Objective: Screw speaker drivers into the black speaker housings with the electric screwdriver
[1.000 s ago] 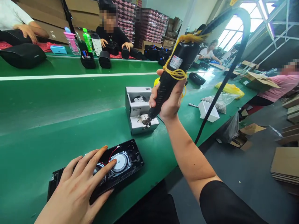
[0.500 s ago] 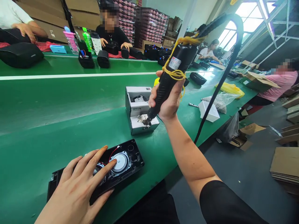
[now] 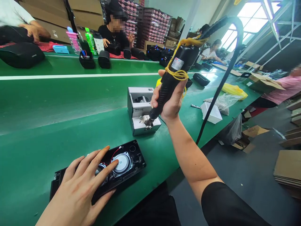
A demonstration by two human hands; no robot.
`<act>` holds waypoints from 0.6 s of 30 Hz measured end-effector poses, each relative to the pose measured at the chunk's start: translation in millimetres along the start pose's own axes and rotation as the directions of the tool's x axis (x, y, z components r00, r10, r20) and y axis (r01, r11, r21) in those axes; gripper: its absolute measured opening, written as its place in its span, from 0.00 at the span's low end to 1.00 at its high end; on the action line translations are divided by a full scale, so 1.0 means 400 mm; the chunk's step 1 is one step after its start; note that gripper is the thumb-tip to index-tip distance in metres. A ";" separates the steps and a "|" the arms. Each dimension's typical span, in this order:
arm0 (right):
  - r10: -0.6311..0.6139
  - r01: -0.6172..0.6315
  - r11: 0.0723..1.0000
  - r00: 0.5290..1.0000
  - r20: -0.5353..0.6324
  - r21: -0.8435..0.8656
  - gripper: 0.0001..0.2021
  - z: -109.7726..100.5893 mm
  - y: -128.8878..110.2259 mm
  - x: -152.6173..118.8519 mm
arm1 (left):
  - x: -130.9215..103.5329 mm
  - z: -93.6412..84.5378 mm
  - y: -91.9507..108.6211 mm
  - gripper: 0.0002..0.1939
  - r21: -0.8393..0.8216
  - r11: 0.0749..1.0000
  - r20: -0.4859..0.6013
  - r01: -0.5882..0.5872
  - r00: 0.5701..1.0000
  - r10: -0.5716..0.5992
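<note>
My right hand [image 3: 172, 100] is wrapped round a black electric screwdriver [image 3: 164, 84] with yellow cord tied about it, held tilted with its tip down. That tip is at the front pick-up of a grey screw feeder [image 3: 138, 110]; whether a screw is on the bit is too small to tell. My left hand [image 3: 82, 185] lies across a black speaker housing [image 3: 137, 163], fingers spread over it and thumb along its near side. One fingertip touches a round silver speaker driver [image 3: 122, 164]. A second driver is partly hidden under the fingers, and a red wire runs between them.
A thick black cable [image 3: 218, 91] arches from the screwdriver down to the right. A white box [image 3: 211, 113] and a bag of small parts [image 3: 222, 107] lie right on the green bench [image 3: 35, 103]. Co-workers sit across with black speakers [image 3: 22, 56]. Cardboard [image 3: 288, 166] is stacked on the floor.
My hands, the screwdriver and the housing keep their places; the view has shifted slightly. The co-worker opposite has raised a hand off the speakers.
</note>
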State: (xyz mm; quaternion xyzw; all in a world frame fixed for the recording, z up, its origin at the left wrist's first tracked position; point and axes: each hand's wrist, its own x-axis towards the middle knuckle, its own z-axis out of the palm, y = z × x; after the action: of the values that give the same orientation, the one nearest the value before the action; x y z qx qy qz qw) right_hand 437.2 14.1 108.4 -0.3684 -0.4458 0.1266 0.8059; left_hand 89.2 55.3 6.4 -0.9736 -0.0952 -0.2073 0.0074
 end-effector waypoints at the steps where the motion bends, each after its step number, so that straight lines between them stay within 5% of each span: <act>1: -0.001 0.001 1.000 1.000 0.005 0.007 0.39 -0.001 -0.001 -0.001 | 0.002 -0.001 0.000 0.26 0.003 1.000 -0.005 -0.005 1.000 0.005; 10: 0.040 -0.041 0.999 0.998 0.044 0.024 0.34 0.000 -0.036 -0.044 | 0.006 -0.006 0.006 0.26 -0.013 1.000 -0.002 0.013 1.000 -0.013; 18: 0.197 -0.209 0.972 0.975 0.108 0.112 0.30 0.084 -0.204 -0.105 | 0.014 -0.021 0.024 0.25 -0.084 0.992 0.085 0.093 0.993 -0.086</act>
State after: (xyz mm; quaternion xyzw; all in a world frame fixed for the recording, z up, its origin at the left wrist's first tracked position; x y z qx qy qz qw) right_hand 375.9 -49.0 151.0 -0.3554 -0.4355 0.2529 0.7875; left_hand 92.5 46.2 16.4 -0.9753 -0.1300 -0.1717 -0.0484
